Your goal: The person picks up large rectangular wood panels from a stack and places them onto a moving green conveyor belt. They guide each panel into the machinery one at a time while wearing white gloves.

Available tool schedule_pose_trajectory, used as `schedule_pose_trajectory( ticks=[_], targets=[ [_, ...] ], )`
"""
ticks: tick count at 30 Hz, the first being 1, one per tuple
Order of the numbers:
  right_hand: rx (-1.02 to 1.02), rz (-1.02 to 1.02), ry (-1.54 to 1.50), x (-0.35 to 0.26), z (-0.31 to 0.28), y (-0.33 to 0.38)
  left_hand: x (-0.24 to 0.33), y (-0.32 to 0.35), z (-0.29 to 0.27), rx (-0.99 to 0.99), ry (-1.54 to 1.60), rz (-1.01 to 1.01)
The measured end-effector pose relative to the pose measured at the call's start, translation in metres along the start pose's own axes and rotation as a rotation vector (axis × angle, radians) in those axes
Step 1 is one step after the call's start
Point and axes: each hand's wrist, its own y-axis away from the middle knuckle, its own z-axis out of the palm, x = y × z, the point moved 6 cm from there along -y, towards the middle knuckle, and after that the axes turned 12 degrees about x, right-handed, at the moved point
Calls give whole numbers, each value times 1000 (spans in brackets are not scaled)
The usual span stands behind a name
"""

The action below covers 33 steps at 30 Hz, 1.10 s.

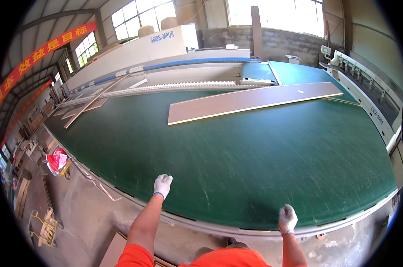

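Holds left hand (162, 186) and right hand (288, 219) near the close edge of the green table (223, 160), fingers of both loosely clenched, nothing visible inside. Faces the board (255, 101) well ahead, on the table's far part, long axis running left to right, angling away rightward. Has left hand nearer, short of its left end.

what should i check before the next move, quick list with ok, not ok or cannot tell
1. Left hand gloved and free: ok, curled, nothing visible in it.
2. Right hand gloved and free: ok, likewise.
3. Wide board in hand: not ok, it lies beyond both hands.
4. Green surface free of other pieces: not ok, a long narrow strip lies toward the far left.
5. Green surface stopped: cannot tell from one still picture.
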Motion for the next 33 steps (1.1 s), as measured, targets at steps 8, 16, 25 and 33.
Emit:
schedule_pose_trajectory(
  ticks=[8, 16, 25, 33],
  targets=[
    [-417, -292, 524, -131, 393, -85, 18, -347, 118, -55, -249, 205],
    [-386, -234, 735, -188, 530, -58, -37, -692, 310, 83, -332, 301],
    [-274, -640, 861, -307, 640, -26, -73, -849, 393, 102, -175, 317],
    [-477, -260, 776, -280, 673, 17, -56, -805, 367, -283, 883, -531]
  ],
)
